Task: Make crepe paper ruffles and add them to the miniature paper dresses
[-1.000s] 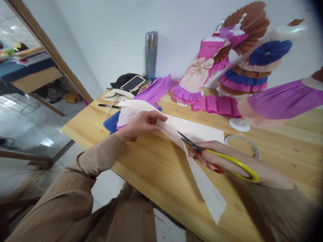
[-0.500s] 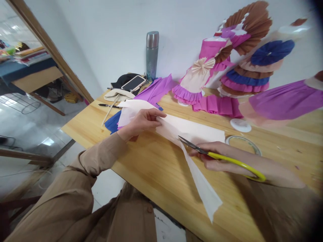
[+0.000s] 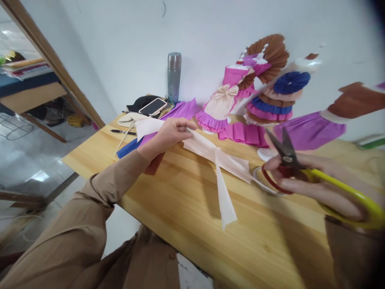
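Now the left hand (image 3: pixel 168 134) pinches the cream paper (image 3: pixel 216 160) above the table (image 3: pixel 186 208); right of the paper, the right hand (image 3: pixel 306 180) grips scissors (image 3: pixel 288 156), blades apart.

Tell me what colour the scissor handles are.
One scissors handle is yellow, the other red, seen in the head view.

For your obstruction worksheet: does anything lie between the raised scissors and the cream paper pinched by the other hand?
Nothing visible does. The right hand holds the scissors open above the tape roll. The cream paper, pinched by the left hand, lies across open table.
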`<state>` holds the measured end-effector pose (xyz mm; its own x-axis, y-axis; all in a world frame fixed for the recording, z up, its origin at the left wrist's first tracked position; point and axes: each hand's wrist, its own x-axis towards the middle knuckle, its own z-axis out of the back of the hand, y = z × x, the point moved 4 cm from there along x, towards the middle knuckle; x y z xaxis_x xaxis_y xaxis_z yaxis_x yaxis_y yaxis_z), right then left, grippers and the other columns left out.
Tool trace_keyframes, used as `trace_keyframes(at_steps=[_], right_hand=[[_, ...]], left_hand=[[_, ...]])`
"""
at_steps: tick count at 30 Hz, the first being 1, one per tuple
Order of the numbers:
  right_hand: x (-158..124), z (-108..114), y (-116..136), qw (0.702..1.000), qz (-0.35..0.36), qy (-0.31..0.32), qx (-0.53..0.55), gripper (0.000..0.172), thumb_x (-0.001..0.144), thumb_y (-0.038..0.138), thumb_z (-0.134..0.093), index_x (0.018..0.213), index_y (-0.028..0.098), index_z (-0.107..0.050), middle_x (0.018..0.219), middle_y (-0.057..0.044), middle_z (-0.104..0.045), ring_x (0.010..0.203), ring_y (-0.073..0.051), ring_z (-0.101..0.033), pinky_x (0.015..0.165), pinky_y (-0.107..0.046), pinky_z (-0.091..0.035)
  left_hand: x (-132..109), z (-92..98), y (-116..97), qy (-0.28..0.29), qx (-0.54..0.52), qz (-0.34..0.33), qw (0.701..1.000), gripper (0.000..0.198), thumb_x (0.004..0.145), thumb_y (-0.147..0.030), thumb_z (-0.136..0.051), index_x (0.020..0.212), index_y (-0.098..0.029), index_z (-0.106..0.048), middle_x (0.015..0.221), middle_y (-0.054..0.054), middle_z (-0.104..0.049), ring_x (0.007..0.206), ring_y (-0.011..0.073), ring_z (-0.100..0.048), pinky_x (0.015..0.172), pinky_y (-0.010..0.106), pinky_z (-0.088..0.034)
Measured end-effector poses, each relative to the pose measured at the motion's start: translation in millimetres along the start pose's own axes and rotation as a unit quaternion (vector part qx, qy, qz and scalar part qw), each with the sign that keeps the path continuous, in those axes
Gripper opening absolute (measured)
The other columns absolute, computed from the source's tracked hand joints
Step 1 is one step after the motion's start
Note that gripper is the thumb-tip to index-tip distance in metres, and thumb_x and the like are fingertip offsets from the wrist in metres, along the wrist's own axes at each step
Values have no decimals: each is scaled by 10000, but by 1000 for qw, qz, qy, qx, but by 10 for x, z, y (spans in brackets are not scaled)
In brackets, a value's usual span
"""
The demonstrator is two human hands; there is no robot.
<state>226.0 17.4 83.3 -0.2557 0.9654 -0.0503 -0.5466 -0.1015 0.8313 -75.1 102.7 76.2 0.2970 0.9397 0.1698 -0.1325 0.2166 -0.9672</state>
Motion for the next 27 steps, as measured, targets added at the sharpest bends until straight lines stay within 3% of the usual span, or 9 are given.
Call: trace_keyframes(at_steps=[2, 8, 14, 19, 23, 27], right_hand=[[47, -24, 39, 999, 18, -46, 4, 483, 692, 661, -743, 911, 252, -611, 769, -39, -606, 669, -191, -558, 611, -327, -441], [212, -286, 261, 975, 107, -133, -140, 537, 692, 696, -699, 896, 220, -554, 741, -32, -580, 644, -195, -537, 616, -343, -423], [403, -511, 349, 964, 160, -128, -167, 484, 746, 627, -685, 945, 210, -542, 822, -60, -626, 717, -229, -589, 649, -342, -416], [558, -626, 230, 973, 154, -119, -125, 238, 791, 380, -669, 933, 235, -545, 836, -32, -629, 734, -202, -595, 675, -329, -434], [626, -645, 99, 981, 135, -124, -64, 191, 787, 315, -636, 937, 227, -557, 774, -4, -600, 683, -174, -577, 662, -317, -441], [673, -593, -64, 981, 110, -154, 41, 265, 752, 347, -693, 963, 218, -598, 783, 7, -610, 680, -163, -573, 648, -303, -439]], left_hand=[[74, -27, -51, -1, 23, -6, 1000, 212, 708, -121, -683, 915, -127, -728, 482, -77, -443, 444, 47, -350, 478, 219, -293], [230, -126, -152, 18, 49, -1, 999, 210, 665, -70, -664, 862, -103, -730, 510, -64, -434, 495, 63, -391, 532, 228, -310], [229, -290, -280, 19, 88, 16, 996, 350, 635, 14, -615, 956, -63, -731, 517, -76, -465, 483, 53, -381, 549, 236, -337], [244, -326, -255, 10, 98, 27, 995, 442, 670, -17, -635, 1106, -45, -698, 590, -32, -575, 511, 82, -464, 554, 252, -379], [281, -311, -196, 48, 132, -27, 990, 420, 681, -85, -699, 1101, -80, -707, 906, 66, -713, 730, 128, -607, 741, 281, -489], [287, -320, -122, 122, 195, -128, 965, 654, 633, -125, -780, 1271, -147, -640, 1343, 126, -623, 1110, 232, -613, 937, 336, -484]])
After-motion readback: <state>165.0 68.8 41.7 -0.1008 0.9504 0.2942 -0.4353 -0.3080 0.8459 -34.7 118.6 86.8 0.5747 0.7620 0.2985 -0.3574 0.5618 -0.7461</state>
